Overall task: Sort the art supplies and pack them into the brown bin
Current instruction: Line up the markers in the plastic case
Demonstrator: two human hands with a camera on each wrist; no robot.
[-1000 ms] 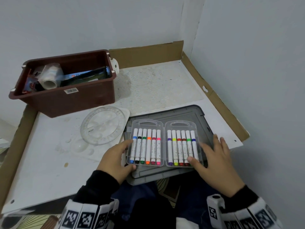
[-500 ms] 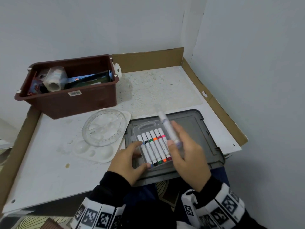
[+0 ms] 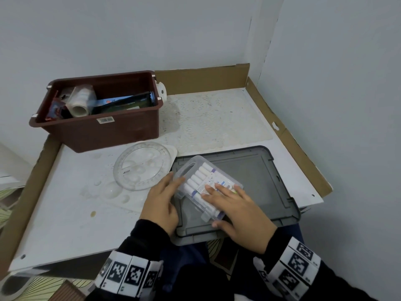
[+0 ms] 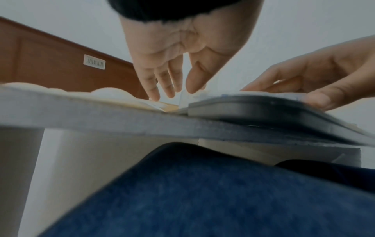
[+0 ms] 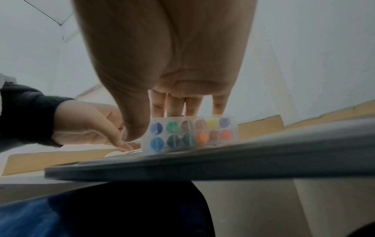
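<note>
Clear hinged plastic marker case [image 3: 204,185], likely light, stiff and slippery: right hand [image 3: 236,210] presses flat, left hand [image 3: 161,203] steadies with relaxed fingers; best gripped by its edges

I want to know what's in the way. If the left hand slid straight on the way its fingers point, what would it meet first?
The left hand points up and right, fingers already at the marker case near its handle. It would push the case first; past it lies only the grey lid, though depth is uncertain.
</note>
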